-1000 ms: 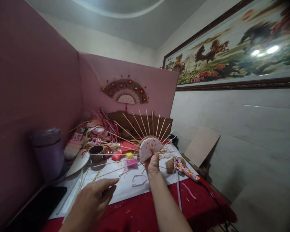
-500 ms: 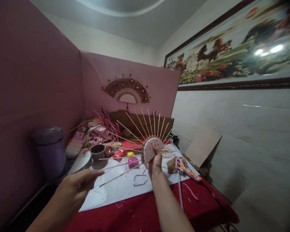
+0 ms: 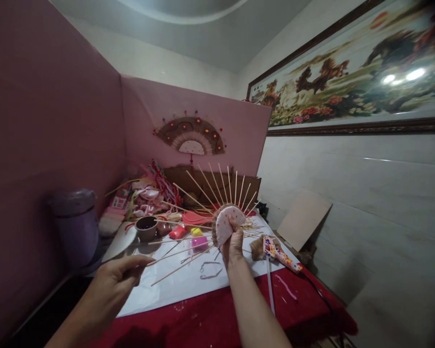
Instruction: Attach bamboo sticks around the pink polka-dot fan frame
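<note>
My right hand (image 3: 234, 244) grips a half-round fan base (image 3: 225, 223), white with red dots and edged in brown burlap, its thumb on the dotted face. Thin wooden sticks (image 3: 214, 183) radiate from the base in a wide spread, upward and to the left. With thumb and fingertips together, my left hand (image 3: 125, 273) pinches the outer end of one stick (image 3: 177, 252) on the lower left side. Another stick (image 3: 181, 268) just below it hangs free of the fingers. Where the sticks enter the base is partly hidden.
White paper (image 3: 148, 290) covers part of a red cloth (image 3: 188, 319). On it lie a brown cup (image 3: 146, 228), a purple packet (image 3: 199, 243) and loose sticks. A flower-patterned glue gun (image 3: 281, 254) lies right. A finished fan (image 3: 192, 135) hangs on the pink board behind.
The fan base has turned slightly counter-clockwise, so its upper sticks lean further left. My left hand stays pinched on a stick end and has shifted slightly.
</note>
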A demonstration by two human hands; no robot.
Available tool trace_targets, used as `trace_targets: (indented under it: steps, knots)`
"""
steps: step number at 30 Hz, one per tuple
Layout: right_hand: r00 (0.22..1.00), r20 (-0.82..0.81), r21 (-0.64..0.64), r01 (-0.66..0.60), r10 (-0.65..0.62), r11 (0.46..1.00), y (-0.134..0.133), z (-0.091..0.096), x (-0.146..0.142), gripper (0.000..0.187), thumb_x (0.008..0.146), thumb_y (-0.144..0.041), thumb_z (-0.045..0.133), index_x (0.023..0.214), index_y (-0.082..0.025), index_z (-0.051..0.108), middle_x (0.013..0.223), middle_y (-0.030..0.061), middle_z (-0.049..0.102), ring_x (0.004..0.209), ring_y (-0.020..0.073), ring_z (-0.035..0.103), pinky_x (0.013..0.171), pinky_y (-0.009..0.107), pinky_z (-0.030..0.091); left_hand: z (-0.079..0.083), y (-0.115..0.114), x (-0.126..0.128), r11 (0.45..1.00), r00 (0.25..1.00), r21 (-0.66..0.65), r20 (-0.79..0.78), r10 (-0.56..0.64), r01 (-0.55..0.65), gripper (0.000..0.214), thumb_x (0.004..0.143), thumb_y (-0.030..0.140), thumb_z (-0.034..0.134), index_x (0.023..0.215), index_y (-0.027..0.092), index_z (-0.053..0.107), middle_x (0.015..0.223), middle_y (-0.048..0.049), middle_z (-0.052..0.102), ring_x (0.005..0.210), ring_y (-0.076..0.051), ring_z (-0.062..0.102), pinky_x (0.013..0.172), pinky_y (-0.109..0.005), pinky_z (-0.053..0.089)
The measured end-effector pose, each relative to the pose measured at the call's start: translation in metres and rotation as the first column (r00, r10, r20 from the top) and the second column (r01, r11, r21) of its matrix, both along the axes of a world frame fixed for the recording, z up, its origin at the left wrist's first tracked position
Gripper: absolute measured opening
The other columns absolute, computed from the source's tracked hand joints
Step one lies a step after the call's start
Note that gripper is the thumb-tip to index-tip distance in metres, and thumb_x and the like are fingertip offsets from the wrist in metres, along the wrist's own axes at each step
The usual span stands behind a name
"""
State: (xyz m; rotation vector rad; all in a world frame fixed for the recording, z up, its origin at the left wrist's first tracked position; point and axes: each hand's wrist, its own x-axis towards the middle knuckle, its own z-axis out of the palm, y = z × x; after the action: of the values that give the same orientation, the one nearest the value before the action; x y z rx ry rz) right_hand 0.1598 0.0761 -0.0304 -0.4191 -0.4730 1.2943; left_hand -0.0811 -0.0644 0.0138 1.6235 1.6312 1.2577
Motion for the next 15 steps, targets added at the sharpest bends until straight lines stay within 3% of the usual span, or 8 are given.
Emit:
trace_targets:
  steps: [2,8,15]
  knots:
    - [0.998,-0.055,-0.042,-0.043,0.04,0.998,-0.002,0.002,-0.001,0.027,0.067,-0.032,0.064,0.088,-0.016,0.064,0.068,0.0009,0.07,0.062,0.0146,0.066,0.061,0.026,0.055,-0.011,0.004,0.007,0.997,0.997,-0.045,0.048,-0.055,0.058,0.031,0.058,0.032,0.056,0.077,0.018,0.075,0.047,0.0003,0.053,0.051,-0.015,0.048,0.052,-0.026,0.039]
    - [0.981,-0.18,-0.132,-0.096,0.072,0.987,-0.005,0.008,-0.002,0.025,0.064,-0.031,0.068,0.085,-0.017,0.063,0.068,-0.0011,0.07,0.057,0.0113,0.063,0.058,0.023,0.053,-0.047,0.012,0.042,0.957,0.936,-0.111,0.264,-0.231,0.267,0.031,0.057,0.02,0.052,0.076,0.014,0.074,0.046,0.0018,0.05,0.048,-0.012,0.043,0.051,-0.025,0.037]
    - [0.99,-0.128,-0.14,-0.076,0.058,0.987,-0.007,0.011,-0.006,0.028,0.062,-0.031,0.069,0.085,-0.017,0.062,0.068,-0.0013,0.07,0.059,0.0119,0.064,0.06,0.024,0.054,-0.071,0.005,0.085,0.943,0.948,-0.196,0.226,-0.224,0.269,0.036,0.06,0.019,0.047,0.086,0.015,0.073,0.054,-0.0004,0.058,0.058,-0.017,0.053,0.058,-0.028,0.042]
